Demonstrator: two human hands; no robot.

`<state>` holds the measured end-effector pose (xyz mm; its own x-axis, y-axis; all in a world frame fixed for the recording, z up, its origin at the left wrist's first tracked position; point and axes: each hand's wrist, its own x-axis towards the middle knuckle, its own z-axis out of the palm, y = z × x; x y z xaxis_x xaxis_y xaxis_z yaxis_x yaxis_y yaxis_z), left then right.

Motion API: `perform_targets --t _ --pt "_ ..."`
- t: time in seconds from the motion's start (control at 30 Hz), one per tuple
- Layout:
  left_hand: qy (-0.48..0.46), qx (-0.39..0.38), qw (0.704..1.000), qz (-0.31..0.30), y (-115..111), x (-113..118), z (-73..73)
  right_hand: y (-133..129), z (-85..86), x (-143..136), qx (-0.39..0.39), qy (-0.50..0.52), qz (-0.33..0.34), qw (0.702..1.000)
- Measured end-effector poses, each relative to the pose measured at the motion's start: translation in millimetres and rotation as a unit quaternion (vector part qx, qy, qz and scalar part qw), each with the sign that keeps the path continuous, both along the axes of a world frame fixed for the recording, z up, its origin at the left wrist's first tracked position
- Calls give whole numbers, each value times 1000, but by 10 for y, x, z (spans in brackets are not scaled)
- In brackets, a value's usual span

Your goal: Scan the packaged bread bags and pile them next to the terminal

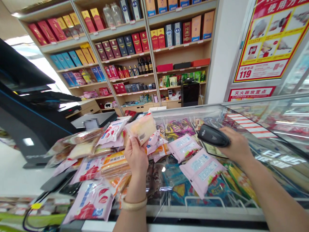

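Observation:
My left hand (136,156) pinches a clear-wrapped pale bread slice (142,128), its barcode label facing me. In my right hand (236,145) is a black barcode scanner (212,135), its head turned left toward the bread across a gap. Two pink snack packets (202,170) lie on the glass freezer lid between and below my hands. To the left spreads a heap of pink packets (93,199), orange-labelled bread packs (114,162) and clear-bagged breads (82,149). My left wrist wears a beige band.
A dark checkout terminal (26,106) stands on the white counter (14,170) at left. The glass-topped freezer (169,206) holds packaged goods in wire baskets. Behind are shelves (130,56) of boxed bottles. A black cable (26,219) runs at lower left.

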<state>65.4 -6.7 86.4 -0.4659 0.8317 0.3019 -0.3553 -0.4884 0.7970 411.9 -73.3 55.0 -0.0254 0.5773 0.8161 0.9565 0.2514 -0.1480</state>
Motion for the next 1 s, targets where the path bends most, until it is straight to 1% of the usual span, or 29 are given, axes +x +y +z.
perform_targets --t 0.07,0.1,0.17,0.23,0.33,0.47,0.57,0.67,0.77,0.9,1.0 --pt "-84 -21 993 -85 -10 46 57 -12 17 -14 -3 5 0 1000" --pt "-112 -42 986 -115 -18 69 83 -19 26 -23 -4 11 5 1000" --pt "-155 -91 972 -151 -44 116 124 -34 47 -44 -1 21 22 1000" --pt "-182 -134 960 -166 -74 161 144 -46 69 -66 2 30 43 999" --pt "-181 -156 952 -190 -110 216 131 -66 107 -96 -8 45 62 997" --pt "-137 -152 951 -234 -147 282 90 -98 157 -144 -27 56 83 995" --pt "-149 -154 946 -242 -189 333 83 -119 180 -201 -28 51 102 993" --pt "-171 -145 938 -263 -239 357 86 -132 193 -274 -9 37 127 991" --pt "-153 -135 937 -283 -271 358 67 -141 208 -340 -16 32 148 988" --pt "-131 -106 948 -269 -275 394 -5 -153 213 -404 -39 50 181 981" --pt "-116 -70 962 -236 -270 456 -94 -164 199 -468 -42 66 211 974"
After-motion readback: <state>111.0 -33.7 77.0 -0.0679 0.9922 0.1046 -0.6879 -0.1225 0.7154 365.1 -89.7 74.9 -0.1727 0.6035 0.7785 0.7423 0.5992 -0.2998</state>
